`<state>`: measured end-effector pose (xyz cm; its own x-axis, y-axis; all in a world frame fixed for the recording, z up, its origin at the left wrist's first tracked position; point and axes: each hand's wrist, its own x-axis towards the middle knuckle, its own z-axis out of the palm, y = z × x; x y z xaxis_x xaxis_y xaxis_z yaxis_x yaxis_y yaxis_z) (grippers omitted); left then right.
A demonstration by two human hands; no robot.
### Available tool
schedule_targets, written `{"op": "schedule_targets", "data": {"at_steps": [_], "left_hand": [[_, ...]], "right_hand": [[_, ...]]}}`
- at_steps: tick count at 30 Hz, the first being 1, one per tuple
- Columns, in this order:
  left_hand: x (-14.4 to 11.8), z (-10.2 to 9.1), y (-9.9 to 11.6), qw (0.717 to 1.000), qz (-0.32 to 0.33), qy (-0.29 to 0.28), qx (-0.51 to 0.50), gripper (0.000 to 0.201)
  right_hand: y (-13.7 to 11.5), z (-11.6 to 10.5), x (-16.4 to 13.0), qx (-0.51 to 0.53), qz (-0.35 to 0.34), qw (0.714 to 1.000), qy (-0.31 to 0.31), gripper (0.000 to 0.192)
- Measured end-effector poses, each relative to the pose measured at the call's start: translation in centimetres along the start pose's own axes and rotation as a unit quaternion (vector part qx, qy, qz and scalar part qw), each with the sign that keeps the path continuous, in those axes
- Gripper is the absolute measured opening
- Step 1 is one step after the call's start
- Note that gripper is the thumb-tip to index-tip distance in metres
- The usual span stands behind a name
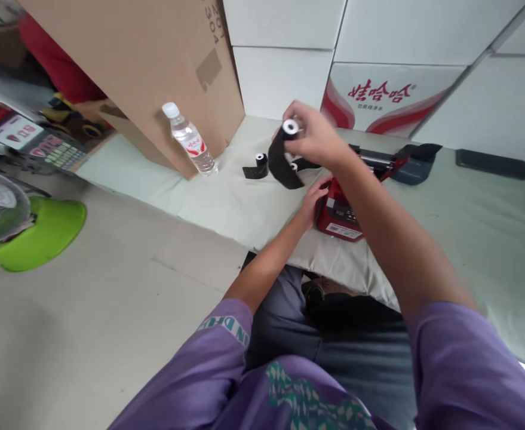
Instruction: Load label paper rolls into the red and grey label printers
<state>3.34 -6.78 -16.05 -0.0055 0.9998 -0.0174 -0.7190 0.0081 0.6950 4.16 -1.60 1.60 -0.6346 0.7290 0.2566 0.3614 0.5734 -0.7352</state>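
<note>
My right hand (309,134) is raised above the table with its fingers closed around a black ribbon roll (284,152) on a white core, a loose tail of ribbon curling down. My left hand (313,200) grips the left side of a small red label printer (340,209), its fingers at the upper edge. The printer's cover (417,167) lies open to the right; my right forearm hides part of the printer. A smaller ribbon roll (261,161) rests on the table to the left. Another white-cored roll (294,168) shows partly behind the held one.
A water bottle (193,140) stands at the left beside a tall cardboard box (163,65). White cartons (284,77) line the table's back. A dark phone-like slab (492,164) lies at the right on the pale tablecloth (481,239). A green-rimmed object (60,233) sits beyond the left edge.
</note>
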Motion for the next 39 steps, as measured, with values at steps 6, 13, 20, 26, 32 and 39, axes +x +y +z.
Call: {"op": "schedule_targets", "data": {"at_steps": [6, 13, 20, 26, 32, 39], "left_hand": [[0.9, -0.2, -0.3, 1.000, -0.017, 0.003, -0.012, 0.024], [0.7, -0.4, 0.2, 0.999, -0.001, -0.024, 0.024, 0.025], [1.0, -0.8, -0.2, 0.999, 0.007, -0.021, 0.042, 0.028], [1.4, -0.8, -0.4, 0.999, 0.002, -0.015, 0.037, 0.030], [1.4, -0.9, -0.2, 0.999, -0.005, -0.015, 0.031, 0.032], [1.3, -0.6, 0.0, 0.999, -0.020, 0.005, 0.037, 0.031]], "right_hand": [[4.9, 7.3, 4.7, -0.120, 0.036, 0.987, -0.099, 0.029], [5.6, 8.5, 4.6, -0.184, 0.084, 0.964, -0.173, 0.032], [6.0, 9.4, 4.7, -0.224, 0.092, 0.958, -0.156, 0.050], [7.4, 11.2, 4.9, -0.267, 0.050, 0.956, -0.114, 0.056], [7.5, 11.6, 4.3, -0.284, 0.084, 0.945, -0.137, 0.058], [4.7, 10.7, 4.5, -0.283, 0.052, 0.944, -0.158, 0.082]]}}
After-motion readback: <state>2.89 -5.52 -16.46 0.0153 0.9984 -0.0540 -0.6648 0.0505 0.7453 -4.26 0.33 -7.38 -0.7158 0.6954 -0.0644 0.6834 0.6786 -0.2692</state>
